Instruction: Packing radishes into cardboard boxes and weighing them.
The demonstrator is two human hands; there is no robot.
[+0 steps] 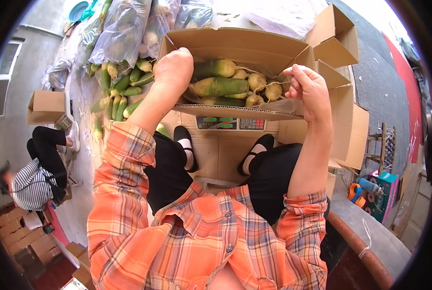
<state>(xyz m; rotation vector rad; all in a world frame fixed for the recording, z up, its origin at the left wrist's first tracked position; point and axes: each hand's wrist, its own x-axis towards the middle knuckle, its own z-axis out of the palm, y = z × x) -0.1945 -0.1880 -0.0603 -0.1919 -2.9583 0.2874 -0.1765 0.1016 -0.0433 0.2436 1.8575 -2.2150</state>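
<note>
A cardboard box (245, 112) stands open in front of me, with several green and white radishes (221, 87) lying in it, their pale root ends toward the right. Thin clear plastic film (288, 105) shows inside, along the near right wall. At the box's left end, my left hand (174, 71) is closed in a fist, a narrow strip of plastic film standing out above it. Over the right end, my right hand (305, 89) is pinched. A thin pale strand runs from the radishes to its fingertips; whether it is root or film I cannot tell.
A digital scale (217, 123) shows below the box's near side. More radishes (121, 92) and filled plastic bags (124, 36) lie left. Empty cartons (334, 36) stand right. Beyond a rusty pipe (361, 251) are orange-handled scissors (355, 193). Another person (34, 183) sits far left.
</note>
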